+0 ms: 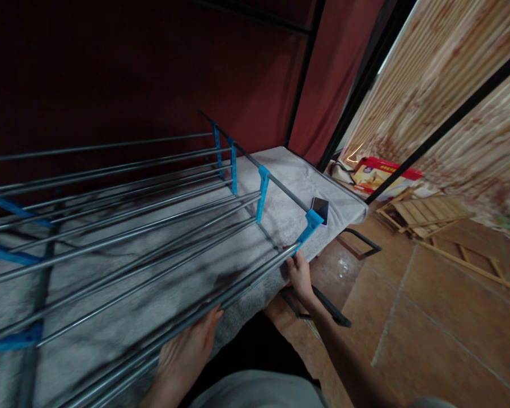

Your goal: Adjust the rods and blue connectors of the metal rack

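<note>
A shoe rack (153,232) of grey metal tubes and blue plastic connectors lies across the grey cloth-covered surface. My right hand (300,273) is closed around the front tube ends, just below the blue corner connector (309,228). Farther left along the same front tubes (246,281), my left hand (189,348) grips from the near side. Its thumb shows by the tubes, while its other fingers are partly hidden. Other blue connectors (262,194) join the tubes along the rack's right end. More blue pieces (12,338) sit at the left.
On the cloth (344,201) past the rack's right end lies a phone (321,209). Black metal legs (361,243) stick out below the surface. A wooden folding piece (433,215) and a red-and-yellow box (378,175) lie on the tiled floor (433,317). A dark red panel (131,68) stands behind.
</note>
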`<state>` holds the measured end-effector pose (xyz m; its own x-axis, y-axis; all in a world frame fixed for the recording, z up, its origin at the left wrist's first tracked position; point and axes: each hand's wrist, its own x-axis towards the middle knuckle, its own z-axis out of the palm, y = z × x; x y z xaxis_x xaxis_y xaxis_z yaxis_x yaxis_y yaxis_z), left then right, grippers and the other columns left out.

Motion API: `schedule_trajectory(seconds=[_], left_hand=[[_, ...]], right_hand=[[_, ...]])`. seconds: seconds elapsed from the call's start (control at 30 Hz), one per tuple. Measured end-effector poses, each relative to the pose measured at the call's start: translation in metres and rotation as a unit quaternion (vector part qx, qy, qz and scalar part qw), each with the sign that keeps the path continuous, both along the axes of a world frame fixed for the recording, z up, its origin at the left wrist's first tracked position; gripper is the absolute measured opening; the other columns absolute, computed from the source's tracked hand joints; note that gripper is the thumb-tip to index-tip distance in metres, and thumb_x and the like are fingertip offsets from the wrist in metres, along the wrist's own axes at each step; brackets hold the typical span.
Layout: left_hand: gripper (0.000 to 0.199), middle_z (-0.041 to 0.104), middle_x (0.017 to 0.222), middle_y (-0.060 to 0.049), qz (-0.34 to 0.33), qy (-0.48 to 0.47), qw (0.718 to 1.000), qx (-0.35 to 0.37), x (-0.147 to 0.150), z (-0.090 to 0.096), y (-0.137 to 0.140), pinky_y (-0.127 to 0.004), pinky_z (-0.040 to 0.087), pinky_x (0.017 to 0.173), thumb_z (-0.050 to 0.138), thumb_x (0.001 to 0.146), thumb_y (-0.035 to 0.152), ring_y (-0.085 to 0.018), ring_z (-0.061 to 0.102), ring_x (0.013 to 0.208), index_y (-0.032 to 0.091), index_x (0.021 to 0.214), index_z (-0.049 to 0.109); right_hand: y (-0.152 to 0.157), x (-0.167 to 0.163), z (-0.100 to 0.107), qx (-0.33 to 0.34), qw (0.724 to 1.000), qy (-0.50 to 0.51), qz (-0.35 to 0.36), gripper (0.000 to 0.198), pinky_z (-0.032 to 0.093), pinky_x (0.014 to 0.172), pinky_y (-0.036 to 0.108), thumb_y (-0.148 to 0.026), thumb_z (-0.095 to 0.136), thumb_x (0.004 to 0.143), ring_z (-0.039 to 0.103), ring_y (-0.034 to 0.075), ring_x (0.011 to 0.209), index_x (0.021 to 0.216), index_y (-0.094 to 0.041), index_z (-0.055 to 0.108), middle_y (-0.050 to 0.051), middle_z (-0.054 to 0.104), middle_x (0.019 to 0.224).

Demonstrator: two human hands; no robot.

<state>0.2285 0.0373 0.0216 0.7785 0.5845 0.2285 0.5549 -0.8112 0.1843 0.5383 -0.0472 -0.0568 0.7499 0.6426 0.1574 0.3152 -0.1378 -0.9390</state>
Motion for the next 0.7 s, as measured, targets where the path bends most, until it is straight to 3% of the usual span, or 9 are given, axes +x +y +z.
schedule_trajectory(seconds=[0.33, 0.5, 0.7], left_hand=[[0.041, 0.082, 0.099, -0.004, 0.018, 0.019, 0.999, -0.032, 0.0024, -0.0010, 0.0000, -0.029, 0.062, 0.074, 0.036, 0.105, 0.032, -0.021, 0.078, 0.082, 0.024, 0.119, 0.074], [0.041, 0.082, 0.096, -0.003, 0.020, 0.012, 0.999, -0.041, 0.0018, -0.0006, 0.0003, -0.029, 0.060, 0.068, 0.036, 0.105, 0.033, -0.022, 0.077, 0.082, 0.026, 0.120, 0.074], [0.039, 0.081, 0.100, -0.005, 0.045, 0.034, 0.995, -0.081, 0.0058, 0.0047, -0.0051, -0.033, 0.060, 0.075, 0.037, 0.104, 0.031, -0.024, 0.077, 0.087, 0.025, 0.111, 0.076]], right_hand=[[-0.0004, -0.0014, 0.0058, -0.002, 1.000, -0.005, -0.001, 0.023, 0.052, 0.091, 0.041, -0.039, 0.051, 0.090, 0.062, 0.026, 0.097, 0.098, -0.024, 0.066, 0.004, 0.068, 0.085], [-0.0010, -0.0005, 0.0028, -0.005, 1.000, -0.019, 0.001, 0.025, 0.051, 0.092, 0.041, -0.041, 0.050, 0.091, 0.062, 0.027, 0.097, 0.099, -0.024, 0.066, 0.005, 0.068, 0.085], [-0.0036, 0.0023, -0.0028, -0.009, 1.000, -0.016, -0.002, 0.035, 0.047, 0.098, 0.045, -0.042, 0.052, 0.090, 0.063, 0.027, 0.100, 0.114, -0.020, 0.065, 0.009, 0.071, 0.105]])
